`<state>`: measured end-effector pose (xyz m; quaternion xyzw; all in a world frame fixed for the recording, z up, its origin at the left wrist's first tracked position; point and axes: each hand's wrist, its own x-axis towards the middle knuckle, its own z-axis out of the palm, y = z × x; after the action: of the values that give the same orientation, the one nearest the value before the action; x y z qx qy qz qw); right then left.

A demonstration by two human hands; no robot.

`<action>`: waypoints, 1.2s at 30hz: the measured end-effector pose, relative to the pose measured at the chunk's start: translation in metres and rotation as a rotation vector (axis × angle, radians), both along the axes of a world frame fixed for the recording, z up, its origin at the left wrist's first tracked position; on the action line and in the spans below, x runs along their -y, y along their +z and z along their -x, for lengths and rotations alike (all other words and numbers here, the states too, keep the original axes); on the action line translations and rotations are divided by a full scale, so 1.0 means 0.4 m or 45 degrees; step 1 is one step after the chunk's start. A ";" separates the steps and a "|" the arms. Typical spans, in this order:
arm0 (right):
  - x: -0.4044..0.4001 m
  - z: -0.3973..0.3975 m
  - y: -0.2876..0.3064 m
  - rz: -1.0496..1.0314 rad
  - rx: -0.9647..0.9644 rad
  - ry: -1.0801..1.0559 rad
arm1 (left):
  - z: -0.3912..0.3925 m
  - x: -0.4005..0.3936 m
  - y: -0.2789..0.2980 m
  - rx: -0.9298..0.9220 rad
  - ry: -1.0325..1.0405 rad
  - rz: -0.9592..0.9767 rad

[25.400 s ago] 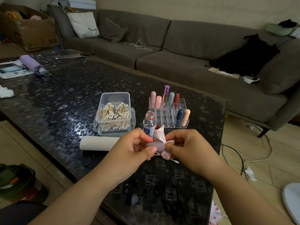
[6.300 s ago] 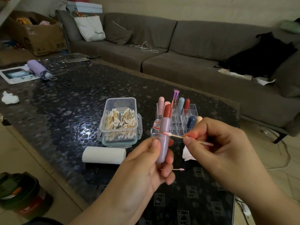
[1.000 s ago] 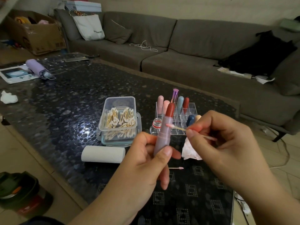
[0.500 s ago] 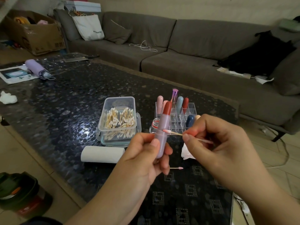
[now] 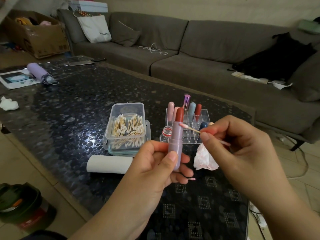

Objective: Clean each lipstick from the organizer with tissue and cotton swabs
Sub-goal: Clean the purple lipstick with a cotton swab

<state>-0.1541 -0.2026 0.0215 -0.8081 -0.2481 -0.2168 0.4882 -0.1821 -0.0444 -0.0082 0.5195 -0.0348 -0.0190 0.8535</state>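
Holding an uncapped lilac lipstick [image 5: 176, 141] upright just in front of the clear organizer [image 5: 188, 126], left hand [image 5: 155, 163] fingers clamped round its tube, right hand [image 5: 232, 141] pinching a cotton swab [image 5: 189, 128] against the collar; light, steady strokes should avoid the red bullet

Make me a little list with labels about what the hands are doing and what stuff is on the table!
left hand: holds the purple lipstick upright, red stick showing
right hand: pinches a cotton swab, its tip at the top of the purple tube
organizer: clear, with several lipsticks standing in it
swab box: clear, full of cotton swabs, left of the organizer
small bottle: open, in front of the organizer
used tissue: crumpled, pink stains, on the table
tissue roll: lying in front of the swab box
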 end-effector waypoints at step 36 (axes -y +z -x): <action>-0.008 0.010 -0.002 0.046 -0.026 0.115 | -0.003 0.000 0.015 -0.091 -0.061 0.169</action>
<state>-0.1579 -0.1995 0.0208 -0.8071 -0.2830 -0.1817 0.4853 -0.1810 -0.0443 -0.0023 0.4597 -0.0180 -0.0556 0.8862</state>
